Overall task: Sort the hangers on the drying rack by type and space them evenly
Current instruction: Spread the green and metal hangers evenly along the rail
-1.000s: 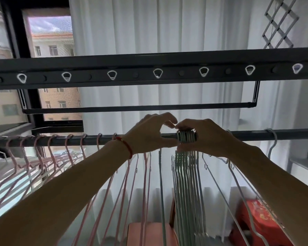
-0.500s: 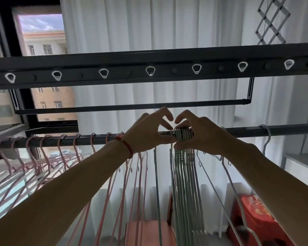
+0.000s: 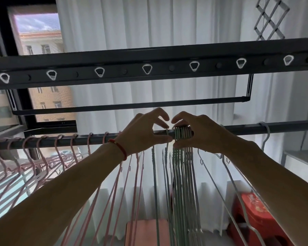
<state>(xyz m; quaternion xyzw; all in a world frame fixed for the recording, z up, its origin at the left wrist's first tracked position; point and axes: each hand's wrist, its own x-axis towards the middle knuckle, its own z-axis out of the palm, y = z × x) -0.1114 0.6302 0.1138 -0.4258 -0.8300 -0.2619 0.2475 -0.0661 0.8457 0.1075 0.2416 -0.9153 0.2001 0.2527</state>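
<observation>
A dark rail [image 3: 96, 139] of the drying rack runs across in front of me. Several pink hangers [image 3: 43, 157] hang spread along its left part. A tight bunch of pale green hangers [image 3: 182, 133] hangs at the middle. My right hand [image 3: 197, 132] wraps over that bunch's hooks. My left hand [image 3: 142, 134], with a red cord on its wrist, pinches a single green hanger hook [image 3: 167, 132] just left of the bunch. Two white hangers [image 3: 238, 201] slant under my right arm, and one white hook [image 3: 265, 132] sits farther right.
Above the rail a wide black beam [image 3: 149, 68] with white-rimmed holes spans the view, and a thinner bar [image 3: 132, 105] hangs behind it. White curtains fill the back. A window is at left, a red stool [image 3: 252, 210] low right, a pink seat [image 3: 146, 231] below.
One green hanger hook now stands slightly apart to the left of the bunch between my hands. My fingers have lifted and spread a little over the rail.
</observation>
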